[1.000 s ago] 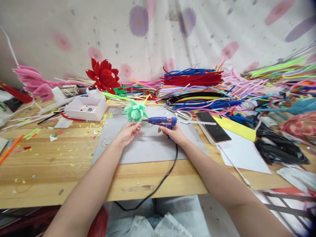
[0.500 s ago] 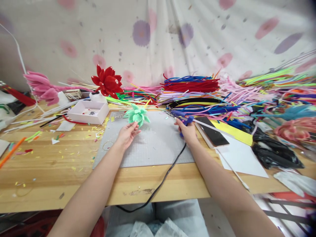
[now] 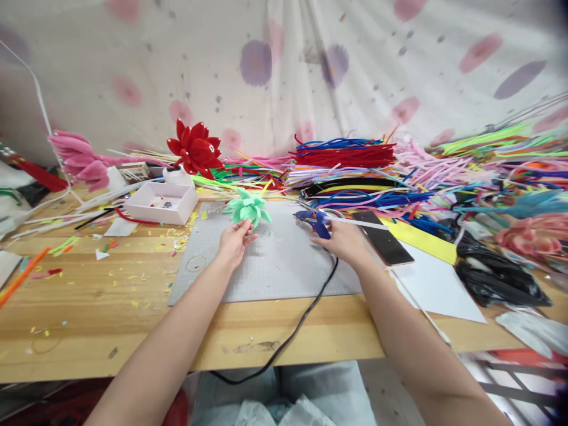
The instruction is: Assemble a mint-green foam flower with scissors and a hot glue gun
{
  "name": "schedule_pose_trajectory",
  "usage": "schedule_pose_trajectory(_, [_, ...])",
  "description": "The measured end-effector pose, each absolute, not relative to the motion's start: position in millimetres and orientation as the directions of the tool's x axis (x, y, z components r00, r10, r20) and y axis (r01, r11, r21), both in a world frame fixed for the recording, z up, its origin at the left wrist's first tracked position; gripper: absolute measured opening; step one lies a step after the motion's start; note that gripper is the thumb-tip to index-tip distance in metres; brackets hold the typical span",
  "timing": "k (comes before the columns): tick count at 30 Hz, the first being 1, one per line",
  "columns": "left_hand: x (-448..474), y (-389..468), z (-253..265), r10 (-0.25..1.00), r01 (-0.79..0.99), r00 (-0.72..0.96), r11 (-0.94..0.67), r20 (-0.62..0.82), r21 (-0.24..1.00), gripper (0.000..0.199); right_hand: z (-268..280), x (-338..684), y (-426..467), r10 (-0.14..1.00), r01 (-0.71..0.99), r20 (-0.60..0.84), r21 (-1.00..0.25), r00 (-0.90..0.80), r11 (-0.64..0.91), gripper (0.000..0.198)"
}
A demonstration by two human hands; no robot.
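Observation:
My left hand (image 3: 236,241) pinches the underside of a mint-green fuzzy flower (image 3: 247,208) between thumb and fingers, holding it over the far left part of a grey mat (image 3: 275,266). The flower's pointed petals spread outward; its base is partly hidden by my fingertips. On the right of the mat is a blue glue gun (image 3: 314,221), nozzle to the left, with a long white glue stick (image 3: 359,222) out of its back. My right hand (image 3: 346,241) is right beside the handle, fingers apart and loose around it. A black cord (image 3: 306,309) runs from the gun over the table's front edge.
Bundles of coloured pipe cleaners (image 3: 344,157) line the back. A red flower (image 3: 195,148) stands behind a white box (image 3: 162,202) at left, near a pink flower (image 3: 82,160). Right of the mat lie a phone (image 3: 386,239), white paper (image 3: 444,290) and a black plastic bag (image 3: 499,281). Scraps dot the wooden table (image 3: 133,331).
My right hand has loosened from the glue gun's handle and shifted slightly right; the gun sits lower and further left. My left hand still holds the green flower, almost unmoved.

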State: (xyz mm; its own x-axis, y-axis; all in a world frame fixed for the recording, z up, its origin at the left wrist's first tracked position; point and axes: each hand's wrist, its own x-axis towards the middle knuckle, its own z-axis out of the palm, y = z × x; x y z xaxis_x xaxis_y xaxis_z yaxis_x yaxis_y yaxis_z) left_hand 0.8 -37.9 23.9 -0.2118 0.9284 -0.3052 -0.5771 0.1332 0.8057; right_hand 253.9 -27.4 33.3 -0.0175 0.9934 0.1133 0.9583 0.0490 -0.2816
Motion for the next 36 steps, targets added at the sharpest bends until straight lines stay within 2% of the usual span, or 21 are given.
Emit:
schedule_pose_trajectory(1, [2,-38,25,0.925,-0.580,-0.207,0.147,-0.319,0.801,0.007,41,258,-34,0.994,0.980,0.108,-0.195,-0.016,0.037,0.045])
schedule_pose_trajectory(3, [6,-37,27,0.921,-0.588,-0.193,0.168,-0.338,0.792,0.010,57,261,-46,0.999,0.994,0.030,-0.110,-0.026,0.030,0.038])
schedule_pose_trajectory(4, [8,-37,28,0.921,-0.594,-0.185,0.174,-0.344,0.785,0.011,64,258,-50,0.997,0.991,-0.023,-0.106,-0.078,0.076,0.035])
schedule_pose_trajectory(6, [12,-35,30,0.917,-0.618,-0.170,0.186,-0.361,0.763,0.013,71,244,-54,0.959,0.945,-0.068,-0.202,-0.275,0.256,0.026])
schedule_pose_trajectory(7, [14,-34,32,0.912,-0.638,-0.162,0.195,-0.377,0.745,0.014,71,233,-53,0.928,0.897,-0.039,-0.276,-0.370,0.346,0.022])
schedule_pose_trajectory(9, [17,-31,33,0.899,-0.687,-0.139,0.215,-0.416,0.694,0.016,64,209,-44,0.856,0.759,0.149,-0.405,-0.496,0.510,0.014])
schedule_pose_trajectory(11, [18,-29,34,0.887,-0.728,-0.116,0.230,-0.447,0.645,0.016,51,184,-29,0.818,0.677,0.331,-0.460,-0.470,0.575,0.015])
schedule_pose_trajectory(15, [17,-27,30,0.871,-0.762,-0.101,0.243,-0.480,0.600,0.015,29,152,-4,0.784,0.677,0.475,-0.423,-0.400,0.602,0.022])
schedule_pose_trajectory(21, [16,-27,25,0.870,-0.768,-0.084,0.254,-0.486,0.588,0.016,17,137,0,0.781,0.696,0.495,-0.403,-0.380,0.594,0.035])
schedule_pose_trajectory(36, [18,-25,26,0.882,-0.757,-0.069,0.258,-0.465,0.601,0.018,3,137,-7,0.788,0.687,0.509,-0.435,-0.347,0.583,0.035])
